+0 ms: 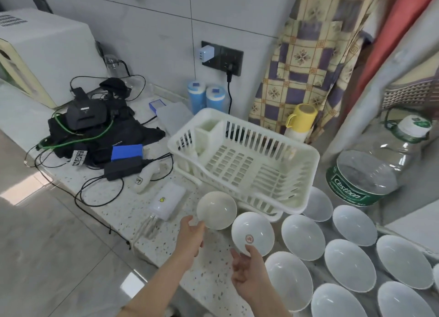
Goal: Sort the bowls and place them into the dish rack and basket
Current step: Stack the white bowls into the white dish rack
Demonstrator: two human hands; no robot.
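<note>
1. One readable brand in the head view: "Cestbon" on the green label of the clear water jug (370,171) lying at the counter's far right edge. A red round stamp sits inside one bowl, too small for me to read.
2. My left hand (192,236) pinches the rim of a cream bowl (216,209), fingers curled at its near edge, bowl lifted and tilted just in front of the dish rack (244,160).
3. My right hand (247,266) grips the near rim of the stamped bowl (251,233), thumb on the inside, fingers curled under it.
4. Two bowls are in hand. I count eight more white bowls (349,262) lying in rows on the counter's right side, plus a sliver of another at the right edge of view.
5. One white dish rack stands mid-counter with no bowls in it, touching nothing I hold.
6. Two blue canisters (205,97) stand at the wall behind the rack; one yellow-lidded flask (300,120) is beside its far right corner.
</note>
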